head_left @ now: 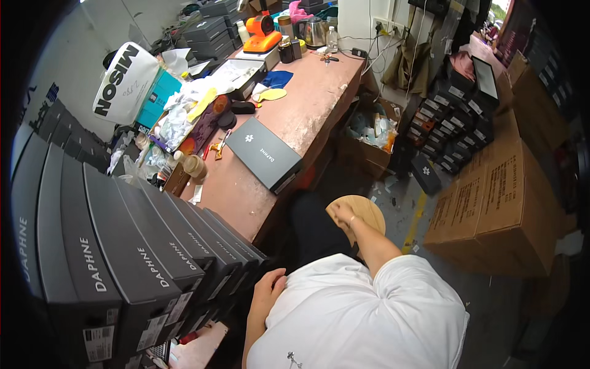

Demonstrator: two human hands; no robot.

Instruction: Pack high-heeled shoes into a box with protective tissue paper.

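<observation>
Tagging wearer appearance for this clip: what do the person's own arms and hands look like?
Both hands are bare: no gloves, rings or watch visible on the left hand or right hand. Forearms are uncovered. A white short-sleeved top with a small dark mark near its lower front covers the upper arms.

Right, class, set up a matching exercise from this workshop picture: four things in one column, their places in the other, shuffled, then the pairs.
Things:
1. round wooden stool
2. single grey shoebox
3. orange appliance
4. brown cartons

Places:
A. far end of the table
B. on the floor, right
C. under the right hand
D. flat on the table's middle

Pairs: 1-C, 2-D, 3-A, 4-B
</observation>
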